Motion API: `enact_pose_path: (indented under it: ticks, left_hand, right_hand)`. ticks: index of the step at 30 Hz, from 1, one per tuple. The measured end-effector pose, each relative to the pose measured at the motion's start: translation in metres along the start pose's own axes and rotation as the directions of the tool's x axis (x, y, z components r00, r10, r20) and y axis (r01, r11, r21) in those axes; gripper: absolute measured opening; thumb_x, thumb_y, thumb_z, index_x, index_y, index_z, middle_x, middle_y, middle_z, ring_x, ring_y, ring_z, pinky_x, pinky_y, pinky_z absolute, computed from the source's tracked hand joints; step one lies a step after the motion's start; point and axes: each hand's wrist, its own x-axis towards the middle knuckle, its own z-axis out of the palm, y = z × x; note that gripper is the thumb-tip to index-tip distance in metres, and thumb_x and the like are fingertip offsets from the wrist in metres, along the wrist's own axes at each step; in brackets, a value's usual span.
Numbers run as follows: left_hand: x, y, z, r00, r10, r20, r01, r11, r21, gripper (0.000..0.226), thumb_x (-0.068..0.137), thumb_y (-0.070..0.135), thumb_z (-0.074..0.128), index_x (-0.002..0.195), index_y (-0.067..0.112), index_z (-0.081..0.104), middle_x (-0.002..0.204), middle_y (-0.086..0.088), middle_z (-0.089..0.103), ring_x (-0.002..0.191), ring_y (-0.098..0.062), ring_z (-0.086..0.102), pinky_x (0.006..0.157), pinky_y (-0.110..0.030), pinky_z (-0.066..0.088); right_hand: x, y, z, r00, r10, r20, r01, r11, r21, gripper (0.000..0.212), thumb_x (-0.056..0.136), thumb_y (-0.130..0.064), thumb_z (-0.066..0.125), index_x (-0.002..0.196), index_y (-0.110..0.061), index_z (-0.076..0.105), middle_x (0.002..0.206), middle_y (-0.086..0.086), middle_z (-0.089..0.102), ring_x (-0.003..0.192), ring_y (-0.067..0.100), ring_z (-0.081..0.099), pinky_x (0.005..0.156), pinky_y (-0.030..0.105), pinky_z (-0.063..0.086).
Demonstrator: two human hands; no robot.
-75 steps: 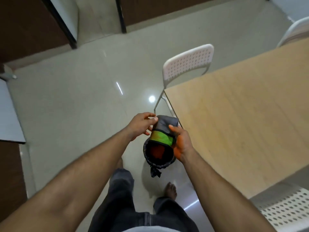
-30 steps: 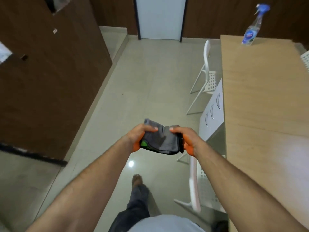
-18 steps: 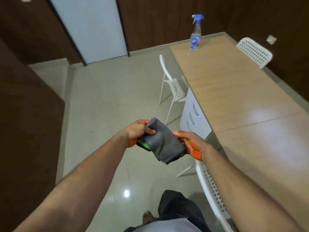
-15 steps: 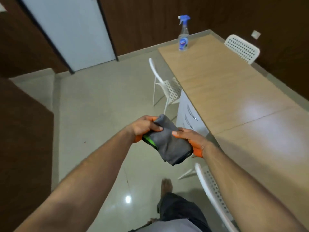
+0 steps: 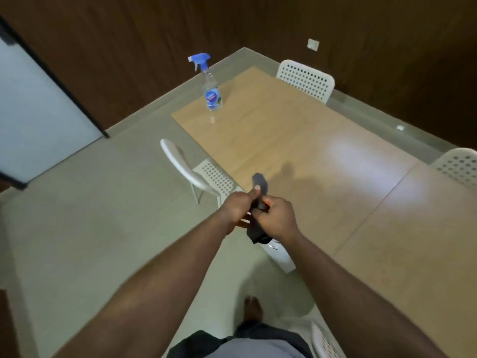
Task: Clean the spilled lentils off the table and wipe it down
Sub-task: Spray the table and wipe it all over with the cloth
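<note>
bottom centre of frame: grey shirt hem, dark trousers, one bare foot (image 5: 252, 310) on the pale floor (image 5: 85, 228). part of a white chair (image 5: 325, 343) is cut off at the bottom edge.

mid frame: both forearms meet at centre. left hand (image 5: 238, 206) and right hand (image 5: 277, 218) both have fingers curled round a dark grey cloth (image 5: 260, 184), held in the air over the near left edge of the table (image 5: 322, 177). one end sticks up past the left thumb, the other hangs below the right hand. the middle of the cloth is hidden by the fingers, and motion blur makes folds unreadable.

white drawer unit (image 5: 280, 257) under the table edge, mostly hidden by the right arm. white perforated chair (image 5: 204, 174) left of the table, tucked against it.

far: spray bottle (image 5: 210, 86) with blue trigger stands upright at the table's far left corner, well apart from the hands. two more white chairs (image 5: 307, 81) on the far side, the right one cut off by the frame. no lentils discernible on the wood.
</note>
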Motion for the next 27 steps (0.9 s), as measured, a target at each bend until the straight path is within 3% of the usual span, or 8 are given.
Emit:
enact_pose_path:
  ticks: [3, 6, 8, 11, 14, 20, 23, 27]
  left_hand:
    - [0.048, 0.022, -0.008, 0.999, -0.038, 0.005, 0.038, 0.979, -0.199, 0.034, 0.104, 0.039, 0.063, 0.112, 0.007, 0.071, 0.099, -0.012, 0.076, 0.088, -0.028, 0.074, 0.074, -0.036, 0.059]
    - [0.086, 0.032, -0.026, 0.997, -0.031, 0.077, 0.05, 0.967, -0.25, 0.017, 0.104, 0.016, 0.063, 0.115, 0.004, 0.07, 0.106, -0.017, 0.077, 0.091, -0.03, 0.074, 0.081, -0.04, 0.059]
    - [0.11, 0.043, -0.039, 0.984, -0.007, 0.178, 0.044, 0.979, -0.201, 0.022, 0.101, 0.006, 0.062, 0.122, 0.007, 0.069, 0.11, -0.015, 0.079, 0.097, -0.031, 0.075, 0.086, -0.043, 0.061]
    - [0.147, 0.061, -0.055, 0.926, -0.03, 0.376, 0.097, 0.982, -0.161, 0.033, 0.096, -0.001, 0.061, 0.127, 0.008, 0.068, 0.115, -0.019, 0.077, 0.104, -0.037, 0.073, 0.094, -0.05, 0.058]
    - [0.187, 0.074, -0.065, 0.882, -0.112, 0.457, 0.14, 0.99, -0.026, 0.03, 0.095, 0.002, 0.063, 0.123, 0.01, 0.07, 0.114, -0.019, 0.077, 0.107, -0.038, 0.072, 0.1, -0.052, 0.056]
    - [0.269, 0.081, -0.091, 0.867, -0.168, 0.468, 0.035, 0.959, 0.281, 0.035, 0.088, 0.005, 0.075, 0.123, 0.008, 0.068, 0.116, -0.014, 0.076, 0.107, -0.032, 0.072, 0.1, -0.053, 0.058]
    - [0.289, 0.077, -0.097, 0.847, -0.197, 0.493, -0.027, 0.911, 0.41, 0.039, 0.094, 0.0, 0.069, 0.129, 0.013, 0.056, 0.124, -0.011, 0.068, 0.109, -0.035, 0.069, 0.079, -0.054, 0.063]
    - [0.302, 0.066, -0.095, 0.862, -0.124, 0.491, -0.149, 0.865, 0.479, 0.048, 0.093, -0.002, 0.063, 0.133, 0.022, 0.052, 0.119, -0.004, 0.066, 0.1, -0.034, 0.071, 0.069, -0.054, 0.065]
  right_hand:
    - [0.035, -0.012, 0.002, 0.996, 0.01, 0.089, -0.025, 0.985, 0.168, 0.01, 0.077, -0.028, 0.077, 0.082, -0.019, 0.076, 0.072, -0.004, 0.074, 0.071, 0.016, 0.072, 0.069, 0.034, 0.057]
    - [0.069, -0.001, -0.001, 0.961, 0.276, -0.009, -0.232, 0.825, 0.515, 0.01, 0.086, -0.016, 0.079, 0.095, -0.021, 0.083, 0.081, 0.001, 0.079, 0.074, 0.019, 0.075, 0.073, 0.043, 0.061]
    - [0.097, 0.01, -0.002, 0.891, 0.443, -0.103, -0.302, 0.746, 0.594, 0.023, 0.084, -0.023, 0.081, 0.106, -0.021, 0.079, 0.094, 0.002, 0.079, 0.083, 0.02, 0.074, 0.073, 0.04, 0.061]
    - [0.138, 0.022, -0.001, 0.779, 0.598, 0.188, -0.542, 0.492, 0.682, 0.046, 0.085, -0.041, 0.081, 0.121, -0.016, 0.071, 0.113, 0.009, 0.076, 0.103, 0.03, 0.073, 0.082, 0.042, 0.06]
    - [0.17, 0.026, 0.009, 0.743, 0.531, 0.408, -0.617, 0.307, 0.724, 0.045, 0.089, -0.038, 0.076, 0.127, -0.015, 0.071, 0.121, 0.015, 0.076, 0.113, 0.037, 0.071, 0.096, 0.051, 0.058]
    - [0.232, 0.027, 0.037, 0.695, 0.715, 0.075, -0.412, 0.31, 0.857, 0.03, 0.086, 0.004, 0.075, 0.112, -0.013, 0.074, 0.107, 0.01, 0.078, 0.097, 0.03, 0.072, 0.071, 0.037, 0.058]
    - [0.25, 0.045, 0.045, 0.63, 0.775, -0.049, -0.355, 0.343, 0.87, 0.027, 0.087, 0.004, 0.075, 0.105, -0.017, 0.075, 0.103, 0.007, 0.079, 0.098, 0.03, 0.073, 0.075, 0.038, 0.058]
    - [0.261, 0.064, 0.054, 0.586, 0.789, -0.182, -0.369, 0.461, 0.807, 0.028, 0.087, 0.001, 0.078, 0.105, -0.02, 0.076, 0.103, 0.003, 0.08, 0.103, 0.031, 0.075, 0.088, 0.049, 0.063]
